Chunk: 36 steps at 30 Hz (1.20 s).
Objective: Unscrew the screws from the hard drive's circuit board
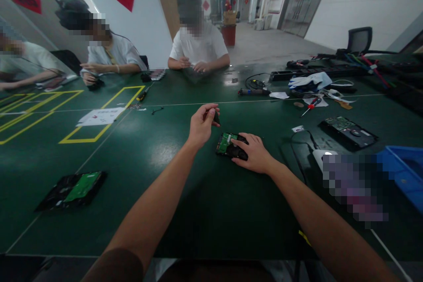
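Observation:
A hard drive point(228, 143) with a green circuit board facing up lies on the green table point(185, 220) in front of me. My right hand point(254, 153) rests over its right part, thumb at the near edge and fingers across the top, gripping it. Just up and left of the drive, raised above the table, my left hand point(201, 127) is closed, with a small dark flat piece point(216, 117) pinched between thumb and fingers. What that piece is I cannot make out.
Another hard drive point(348, 133) lies at the right, near a blue bin point(401, 172) and a blurred-out device with a cable. A bagged drive point(71, 190) lies at left. A red screwdriver point(311, 106), a dark cylindrical tool point(254, 92) and a paper sheet point(101, 116) lie farther back. Several people sit opposite.

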### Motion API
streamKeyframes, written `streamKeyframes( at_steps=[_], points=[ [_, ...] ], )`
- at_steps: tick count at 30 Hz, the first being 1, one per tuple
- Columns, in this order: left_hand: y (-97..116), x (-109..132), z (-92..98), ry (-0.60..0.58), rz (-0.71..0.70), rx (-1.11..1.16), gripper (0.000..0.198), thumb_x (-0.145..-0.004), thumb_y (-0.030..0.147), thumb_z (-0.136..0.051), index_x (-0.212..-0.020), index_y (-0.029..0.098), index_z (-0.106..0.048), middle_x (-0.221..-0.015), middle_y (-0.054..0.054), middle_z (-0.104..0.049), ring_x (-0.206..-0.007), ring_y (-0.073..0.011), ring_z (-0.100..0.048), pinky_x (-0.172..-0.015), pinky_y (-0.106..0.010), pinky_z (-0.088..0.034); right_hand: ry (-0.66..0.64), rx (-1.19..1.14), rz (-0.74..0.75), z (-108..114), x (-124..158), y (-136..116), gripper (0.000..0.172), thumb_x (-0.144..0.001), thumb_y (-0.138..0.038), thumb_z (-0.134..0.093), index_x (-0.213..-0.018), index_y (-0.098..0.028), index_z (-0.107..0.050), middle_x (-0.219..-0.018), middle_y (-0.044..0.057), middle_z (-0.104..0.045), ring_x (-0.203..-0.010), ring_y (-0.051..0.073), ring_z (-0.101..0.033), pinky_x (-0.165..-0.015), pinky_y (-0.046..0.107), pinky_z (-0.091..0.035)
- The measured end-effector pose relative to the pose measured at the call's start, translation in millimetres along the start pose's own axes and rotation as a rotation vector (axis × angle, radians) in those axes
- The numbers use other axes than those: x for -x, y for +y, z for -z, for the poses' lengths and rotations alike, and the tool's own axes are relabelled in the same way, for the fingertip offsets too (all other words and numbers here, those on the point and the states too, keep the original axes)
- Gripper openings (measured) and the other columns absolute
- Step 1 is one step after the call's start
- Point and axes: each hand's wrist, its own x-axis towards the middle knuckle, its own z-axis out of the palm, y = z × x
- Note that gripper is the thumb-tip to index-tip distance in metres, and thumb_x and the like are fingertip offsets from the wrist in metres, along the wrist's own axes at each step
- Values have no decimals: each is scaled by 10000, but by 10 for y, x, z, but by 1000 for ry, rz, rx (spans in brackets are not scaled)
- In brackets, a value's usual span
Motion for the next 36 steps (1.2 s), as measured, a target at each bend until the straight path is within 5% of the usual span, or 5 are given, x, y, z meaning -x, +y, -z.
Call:
streamKeyframes(
  at_steps=[15,26,31,36],
  points=[
    [51,1,-17,-30,-14,-9,251,-992,390,-595,-1157,223,-682,-1077,-72,-698,-937,-172,-676,-628,-263,-637,22,5,10,-13,4,-1,679,-894,-639,-633,-1474,-292,-560,-1521,161,-454,-1382,394,-425,-1137,601,-315],
    [160,8,-143,-117,-28,-92,281,-929,455,-690,-1045,211,-766,-1040,-67,-698,-772,-131,-642,-540,-200,-569,11,-4,6,-9,9,3,696,-890,-639,-637,-1489,-295,-550,-1538,169,-443,-1393,414,-413,-1126,622,-305],
    [201,-51,-140,-163,84,-3,289,-932,440,-682,-1090,211,-763,-902,-48,-672,-708,-119,-606,-478,-178,-519,4,10,5,9,8,-13,697,-896,-626,-636,-1491,-273,-551,-1532,182,-439,-1387,408,-422,-1134,603,-313],
    [278,-44,-128,-170,276,209,320,-889,391,-715,-1146,212,-652,-1014,-65,-696,-897,-175,-676,-553,-210,-568,16,8,14,2,8,-13,694,-890,-612,-654,-1484,-267,-558,-1519,184,-443,-1382,405,-426,-1136,606,-313]
  ],
)
